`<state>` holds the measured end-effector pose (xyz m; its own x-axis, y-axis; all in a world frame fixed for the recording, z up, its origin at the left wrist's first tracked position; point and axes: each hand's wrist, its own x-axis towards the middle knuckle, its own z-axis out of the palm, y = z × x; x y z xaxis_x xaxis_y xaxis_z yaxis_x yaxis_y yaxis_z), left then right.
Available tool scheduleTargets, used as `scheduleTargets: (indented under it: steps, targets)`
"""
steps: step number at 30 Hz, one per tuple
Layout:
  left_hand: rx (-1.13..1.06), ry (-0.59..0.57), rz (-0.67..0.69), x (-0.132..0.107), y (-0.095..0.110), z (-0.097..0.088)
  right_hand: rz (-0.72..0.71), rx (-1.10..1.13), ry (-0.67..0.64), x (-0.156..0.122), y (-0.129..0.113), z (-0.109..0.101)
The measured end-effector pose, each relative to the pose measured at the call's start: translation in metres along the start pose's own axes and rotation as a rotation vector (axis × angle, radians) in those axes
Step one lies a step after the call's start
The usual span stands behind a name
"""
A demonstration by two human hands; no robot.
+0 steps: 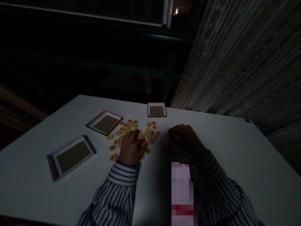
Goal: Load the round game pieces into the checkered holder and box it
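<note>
On the white table [235,150], Chinese chess pieces [149,137] are lying loosely scattered about the middle, some showing red or black characters, others appearing blank. The left hand [130,147] is resting palm down over them, fingers bent and thumb standing apart, partly open; it does not seem to be gripping a piece. The right hand [184,138] is hanging curled just beyond them, towards the right edge, too shadowed for me to tell whether it is holding anything.

A small tray [156,110] is sitting by the far edge, a brown-rimmed tray [104,122] just beside the pieces, and a white tray [74,157] nearer the left edge. All are showing bare insides.

I'm judging that the left hand is sorting through the pieces; the next move would be calling for light fingertips, since neighbouring discs are touching.
</note>
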<state>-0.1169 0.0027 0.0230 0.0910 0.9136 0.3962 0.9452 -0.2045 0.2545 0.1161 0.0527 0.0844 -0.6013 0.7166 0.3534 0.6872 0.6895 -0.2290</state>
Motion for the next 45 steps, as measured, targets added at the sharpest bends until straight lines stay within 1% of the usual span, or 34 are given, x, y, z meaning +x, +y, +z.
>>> scheduleTargets:
  steps: [6,11,17,20,23,29,32,35,43,45]
  targets:
    - [0.001,-0.029,0.023,0.0,-0.004,0.004,0.006,-0.015,0.003,-0.001,-0.001,-0.001]
    - [-0.001,-0.058,0.029,0.0,-0.005,0.004,0.001,-0.004,0.003,-0.001,0.0,-0.001]
    - [-0.008,-0.059,0.024,0.001,-0.005,0.005,0.001,-0.006,-0.018,-0.001,0.002,0.001]
    - [-0.025,-0.079,0.012,0.001,-0.006,0.006,0.0,-0.005,-0.021,-0.001,0.002,0.0]
    - [-0.013,-0.095,0.026,0.001,-0.006,0.006,0.004,-0.002,-0.026,-0.001,0.001,-0.001]
    - [0.008,-0.083,0.054,0.001,-0.007,0.008,0.003,-0.015,-0.01,-0.001,0.0,-0.002]
    - [-0.005,-0.051,0.072,0.001,-0.007,0.008,-0.001,-0.029,-0.017,-0.001,0.0,-0.003]
    - [-0.028,0.006,0.087,0.003,-0.005,0.006,0.005,-0.014,-0.008,-0.002,0.001,-0.005]
    - [-0.128,0.253,0.124,0.006,0.002,0.001,0.035,-0.041,0.002,-0.002,0.004,-0.011]
    - [-0.166,0.297,0.132,0.007,0.004,0.0,0.043,-0.042,-0.006,-0.002,0.003,-0.012]
